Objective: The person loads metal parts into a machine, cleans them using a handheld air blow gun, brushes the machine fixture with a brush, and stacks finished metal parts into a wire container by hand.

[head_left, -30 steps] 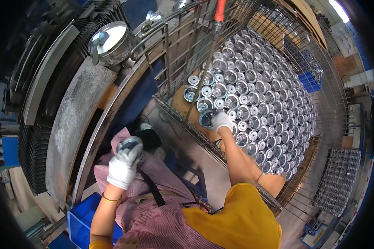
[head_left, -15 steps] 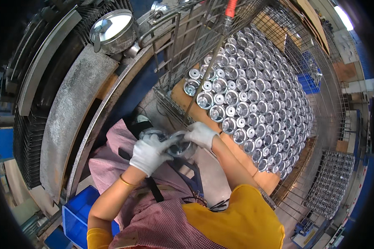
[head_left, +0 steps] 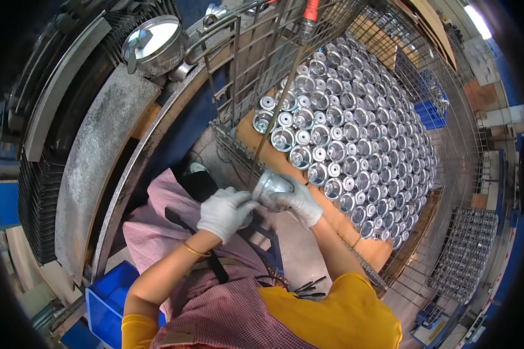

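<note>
**Fingers wrap one shiny cup in front of the apron**

Fingers (head_left: 234, 200) of the left hand in a white cloth glove (head_left: 224, 212) curl in toward a small shiny silver metal cup (head_left: 271, 186), touching its near side. Gloved fingers of the right hand (head_left: 297, 202) close around the far side of the same cup, so it sits pinched between both hands. Held like that, it cannot slip or roll. It is up in the air, close to the body, just over the pink checked apron (head_left: 227, 308), and tipped a little (perhaps so its round side can be seen well).

Just beyond the hands stands a big wire mesh cage (head_left: 460, 116). Inside it, many more silver cups (head_left: 355, 128) stand tightly packed in rows on a brown board, so none can fall over.

Off to the left curves a grey metal machine bench (head_left: 93, 168), with a round shiny metal bowl (head_left: 154, 38) up at its far end. A blue plastic box (head_left: 105, 302) sits low beside the left arm.
</note>
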The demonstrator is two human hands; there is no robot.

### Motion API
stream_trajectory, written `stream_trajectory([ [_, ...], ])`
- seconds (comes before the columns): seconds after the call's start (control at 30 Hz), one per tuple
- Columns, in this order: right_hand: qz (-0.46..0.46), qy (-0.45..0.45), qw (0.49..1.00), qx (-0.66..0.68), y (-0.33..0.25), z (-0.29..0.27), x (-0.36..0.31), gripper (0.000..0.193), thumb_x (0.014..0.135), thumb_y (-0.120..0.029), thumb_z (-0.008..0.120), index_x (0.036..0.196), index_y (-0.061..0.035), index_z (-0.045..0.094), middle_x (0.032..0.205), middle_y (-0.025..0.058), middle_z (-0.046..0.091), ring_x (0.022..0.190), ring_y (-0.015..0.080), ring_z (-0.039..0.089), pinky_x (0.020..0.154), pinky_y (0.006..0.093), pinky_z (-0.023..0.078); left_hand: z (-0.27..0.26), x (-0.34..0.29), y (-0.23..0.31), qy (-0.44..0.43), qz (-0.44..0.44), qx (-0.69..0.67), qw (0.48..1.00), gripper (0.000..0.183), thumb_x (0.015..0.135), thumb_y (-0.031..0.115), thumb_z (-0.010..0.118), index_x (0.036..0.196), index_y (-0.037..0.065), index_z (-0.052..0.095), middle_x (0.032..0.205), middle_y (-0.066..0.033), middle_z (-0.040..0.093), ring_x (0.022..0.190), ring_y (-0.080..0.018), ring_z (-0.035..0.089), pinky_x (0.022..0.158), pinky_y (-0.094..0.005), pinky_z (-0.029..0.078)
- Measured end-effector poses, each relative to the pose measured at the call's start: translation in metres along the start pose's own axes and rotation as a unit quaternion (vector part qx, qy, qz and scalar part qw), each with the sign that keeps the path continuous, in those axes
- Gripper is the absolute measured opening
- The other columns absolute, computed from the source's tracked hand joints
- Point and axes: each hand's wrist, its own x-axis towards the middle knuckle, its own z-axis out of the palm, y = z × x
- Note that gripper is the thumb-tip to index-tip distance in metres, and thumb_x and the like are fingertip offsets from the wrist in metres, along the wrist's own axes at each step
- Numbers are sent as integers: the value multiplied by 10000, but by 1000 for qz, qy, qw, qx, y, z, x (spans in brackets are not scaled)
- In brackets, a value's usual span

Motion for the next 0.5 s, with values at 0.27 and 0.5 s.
stream_trajectory([
  [0.27,-66,272,873,-399,-28,-78,92,772,579,-298,827,1215,21,526,1021,205,635,946,279,627,829,356,505,-18,0,-15,-24,-20,-83,996,480,730,145,691,1198,174,591,1067,-77,649,1001,-280,612,866,-357,494],
  [0.5,-69,49,870,-486,-2,-48,225,762,561,-299,809,1218,-20,543,1093,207,617,1001,321,612,890,379,482,-36,-17,-45,-12,-91,-47,995,393,755,216,710,1136,197,619,1040,-79,646,957,-293,619,821,-380,513],
])
